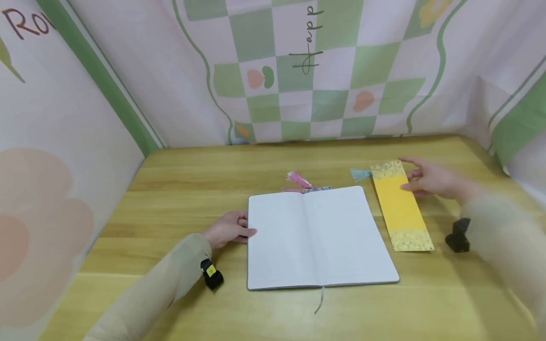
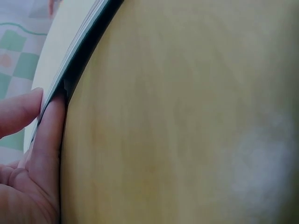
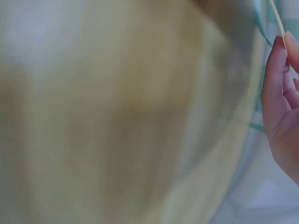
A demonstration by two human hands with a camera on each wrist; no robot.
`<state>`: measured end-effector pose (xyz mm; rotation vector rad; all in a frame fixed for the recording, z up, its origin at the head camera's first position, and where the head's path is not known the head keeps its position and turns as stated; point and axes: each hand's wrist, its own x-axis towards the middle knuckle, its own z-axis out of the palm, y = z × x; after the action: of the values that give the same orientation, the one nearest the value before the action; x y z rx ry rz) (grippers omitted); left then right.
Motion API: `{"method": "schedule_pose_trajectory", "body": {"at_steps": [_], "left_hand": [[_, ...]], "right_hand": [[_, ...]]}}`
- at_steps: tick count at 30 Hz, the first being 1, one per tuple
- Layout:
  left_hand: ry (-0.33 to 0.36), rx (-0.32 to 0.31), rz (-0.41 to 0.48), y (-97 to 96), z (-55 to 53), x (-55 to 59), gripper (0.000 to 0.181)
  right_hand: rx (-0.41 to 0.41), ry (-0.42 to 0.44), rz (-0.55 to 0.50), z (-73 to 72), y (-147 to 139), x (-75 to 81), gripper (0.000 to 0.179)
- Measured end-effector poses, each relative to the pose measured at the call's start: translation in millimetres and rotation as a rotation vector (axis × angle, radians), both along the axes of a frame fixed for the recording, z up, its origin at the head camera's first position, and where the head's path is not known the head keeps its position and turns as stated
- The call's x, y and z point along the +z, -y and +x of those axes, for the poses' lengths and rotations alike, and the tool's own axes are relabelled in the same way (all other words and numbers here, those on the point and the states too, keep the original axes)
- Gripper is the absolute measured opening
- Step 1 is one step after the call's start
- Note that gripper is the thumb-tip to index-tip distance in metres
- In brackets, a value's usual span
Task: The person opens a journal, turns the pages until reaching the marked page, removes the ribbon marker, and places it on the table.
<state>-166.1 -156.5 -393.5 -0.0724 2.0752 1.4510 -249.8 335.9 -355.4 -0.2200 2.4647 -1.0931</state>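
Note:
An open notebook [image 1: 281,241] with blank white pages lies on the wooden table, a grey ribbon hanging from its lower edge. My left hand [image 1: 228,229] pinches its left edge, thumb over the page and fingers underneath; the left wrist view shows a finger beneath the cover [image 2: 86,44]. At the notebook's right, my right hand [image 1: 435,177] pinches the upper right edge of a yellow bookmark [image 1: 398,203] with speckled ends. A pale blue tassel [image 1: 360,174] shows at its upper left. In the right wrist view, thumb and fingers hold its thin edge [image 3: 277,16].
A pink tassel [image 1: 298,179] and a patterned strip [image 1: 316,189] stick out behind the notebook's top edge. Beyond the table [image 1: 204,166] hangs a green and white checked cloth [image 1: 294,104]. Each wrist carries a small black device [image 1: 212,274].

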Motion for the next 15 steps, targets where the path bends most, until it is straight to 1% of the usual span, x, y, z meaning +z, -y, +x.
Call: {"method": "schedule_pose_trajectory", "body": {"at_steps": [3, 5, 7, 11, 15], "left_hand": [[0.009, 0.002, -0.013, 0.3, 1.5, -2.6, 0.021], [0.007, 0.005, -0.014, 0.3, 1.7, -3.5, 0.021], [0.003, 0.016, -0.014, 0.1, 1.6, -3.4, 0.020], [0.000, 0.020, -0.019, 0.0, 0.5, -2.3, 0.021], [-0.003, 0.013, -0.018, -0.7, -2.0, -1.0, 0.024]], "right_hand": [[-0.002, 0.024, -0.003, 3.7, 3.0, -11.0, 0.087], [-0.016, 0.036, -0.013, 4.5, 7.7, -14.1, 0.086], [-0.021, 0.015, -0.003, 4.1, 13.4, -14.5, 0.084], [-0.018, -0.046, 0.075, 1.7, 24.3, -12.3, 0.083], [0.033, -0.171, 0.191, -1.4, 29.9, -9.6, 0.081]]}}
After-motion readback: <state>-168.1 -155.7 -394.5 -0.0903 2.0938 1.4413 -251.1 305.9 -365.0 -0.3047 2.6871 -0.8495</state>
